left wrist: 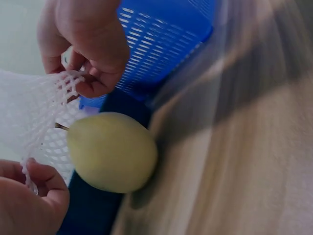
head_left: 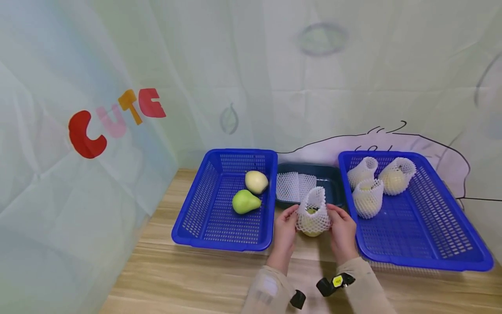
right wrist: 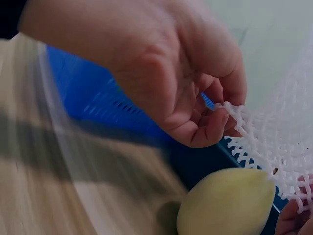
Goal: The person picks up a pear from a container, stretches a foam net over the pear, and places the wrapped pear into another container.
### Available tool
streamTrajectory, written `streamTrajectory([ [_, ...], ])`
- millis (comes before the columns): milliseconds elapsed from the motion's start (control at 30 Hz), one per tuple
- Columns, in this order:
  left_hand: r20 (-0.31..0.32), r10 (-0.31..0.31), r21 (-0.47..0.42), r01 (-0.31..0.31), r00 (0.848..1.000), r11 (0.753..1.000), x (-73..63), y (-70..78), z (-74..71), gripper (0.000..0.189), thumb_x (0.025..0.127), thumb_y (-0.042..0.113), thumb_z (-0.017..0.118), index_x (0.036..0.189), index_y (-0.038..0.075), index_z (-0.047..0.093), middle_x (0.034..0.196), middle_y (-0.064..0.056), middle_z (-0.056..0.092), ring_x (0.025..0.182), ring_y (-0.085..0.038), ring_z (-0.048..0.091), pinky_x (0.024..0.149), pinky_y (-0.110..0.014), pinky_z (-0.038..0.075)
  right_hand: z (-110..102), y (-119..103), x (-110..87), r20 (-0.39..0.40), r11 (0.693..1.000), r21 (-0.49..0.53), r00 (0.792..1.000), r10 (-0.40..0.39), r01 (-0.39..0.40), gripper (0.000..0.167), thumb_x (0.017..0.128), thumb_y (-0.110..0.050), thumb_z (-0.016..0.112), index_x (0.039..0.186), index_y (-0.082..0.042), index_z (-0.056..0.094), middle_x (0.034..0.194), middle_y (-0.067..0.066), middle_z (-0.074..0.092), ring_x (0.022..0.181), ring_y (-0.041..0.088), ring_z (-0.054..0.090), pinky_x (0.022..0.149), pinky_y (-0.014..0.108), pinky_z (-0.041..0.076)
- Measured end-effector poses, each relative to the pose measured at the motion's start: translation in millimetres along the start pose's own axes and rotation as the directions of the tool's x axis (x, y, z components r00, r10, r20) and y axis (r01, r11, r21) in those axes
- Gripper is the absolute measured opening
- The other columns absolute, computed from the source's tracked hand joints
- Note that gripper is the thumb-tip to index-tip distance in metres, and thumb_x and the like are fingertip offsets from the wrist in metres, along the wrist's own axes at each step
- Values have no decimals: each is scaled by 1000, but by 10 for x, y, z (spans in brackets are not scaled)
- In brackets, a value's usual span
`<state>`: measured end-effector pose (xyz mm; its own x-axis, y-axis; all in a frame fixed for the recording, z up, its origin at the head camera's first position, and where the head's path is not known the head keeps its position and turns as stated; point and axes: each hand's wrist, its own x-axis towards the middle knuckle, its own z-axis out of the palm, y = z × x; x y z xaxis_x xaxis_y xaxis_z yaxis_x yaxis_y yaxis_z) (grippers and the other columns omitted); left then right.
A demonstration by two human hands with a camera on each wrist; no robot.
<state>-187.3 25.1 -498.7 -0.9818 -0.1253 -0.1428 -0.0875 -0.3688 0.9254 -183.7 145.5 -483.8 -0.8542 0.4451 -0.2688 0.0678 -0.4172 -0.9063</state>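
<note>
Between both hands in the head view, a white foam net sleeve (head_left: 313,218) sits over the stem end of a pale pear (left wrist: 115,152), whose rounded bottom shows below it. My left hand (head_left: 285,231) pinches the sleeve's left rim; the same hand (right wrist: 186,83) shows large in the right wrist view. My right hand (head_left: 343,231) pinches the opposite rim, and its fingers (left wrist: 100,73) appear at the top of the left wrist view. The pear's body hangs out of the mesh close over the wooden table (head_left: 204,279).
At left, a blue basket (head_left: 223,245) contains a green pear (head_left: 245,202) and a pale pear (head_left: 256,182). Behind my hands, a dark teal tray (head_left: 331,179) contains flat foam nets (head_left: 288,186). The right blue basket (head_left: 423,261) has three netted pears (head_left: 368,203).
</note>
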Motion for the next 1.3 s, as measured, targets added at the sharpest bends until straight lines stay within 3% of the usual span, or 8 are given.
streamTrajectory([
  [100,-20,4,38,-3,1000,999,16,-46,-24,27,91,0,50,113,-13,57,82,-1,58,64,-6,47,51,-16,38,10,74,12,-28,996,-86,999,-39,36,15,88,-4,54,88,-7,69,74,-8,60,65,5,50,55,18,41],
  [233,-35,-6,78,8,999,997,27,-95,-56,27,91,1,50,114,-11,57,87,-3,60,62,-6,44,50,-17,37,16,187,41,-64,985,-165,996,-57,46,22,89,-6,53,104,3,65,86,-5,61,78,8,51,65,18,41],
  [433,-34,-3,157,9,999,988,57,-170,-83,29,90,-2,48,116,-7,59,101,-11,61,62,-7,44,51,-18,37,-76,455,225,-63,985,-160,996,-70,60,26,88,-8,54,110,2,65,99,3,64,87,10,53,70,18,43],
  [600,-46,7,282,6,999,960,79,-225,-100,31,86,-5,49,114,-5,62,105,-14,59,57,-9,43,50,-20,38,-186,691,424,-70,977,-213,997,-37,21,28,90,-13,53,114,-2,64,105,3,63,90,8,53,72,16,42],
  [867,-29,33,401,-19,999,916,107,-295,-139,34,82,-8,50,113,-4,63,99,-13,58,58,-10,46,51,-22,42,-126,429,227,-26,952,-300,998,50,-56,36,93,-8,43,124,8,52,125,23,49,106,24,45,76,20,38],
  [1000,-3,99,530,-83,995,844,125,-338,-163,32,81,-8,53,110,-3,65,102,-14,60,75,-17,55,63,-28,49,-145,423,211,-13,941,-334,999,43,-44,36,93,-5,41,124,11,50,126,25,47,104,22,44,72,16,37],
  [1133,36,183,672,-159,982,723,136,-382,-189,32,80,-7,56,108,1,67,102,-13,61,97,-27,58,83,-36,47,-168,472,241,2,932,-362,1000,25,-23,35,93,-1,39,123,13,50,125,27,47,101,21,44,68,13,36],
  [1300,79,225,785,-200,971,587,146,-437,-209,33,80,-4,56,109,6,68,105,-10,61,101,-27,58,85,-37,46,-182,488,267,12,909,-418,1000,1,4,32,92,3,40,119,14,53,115,26,52,83,11,47,62,14,38],
])
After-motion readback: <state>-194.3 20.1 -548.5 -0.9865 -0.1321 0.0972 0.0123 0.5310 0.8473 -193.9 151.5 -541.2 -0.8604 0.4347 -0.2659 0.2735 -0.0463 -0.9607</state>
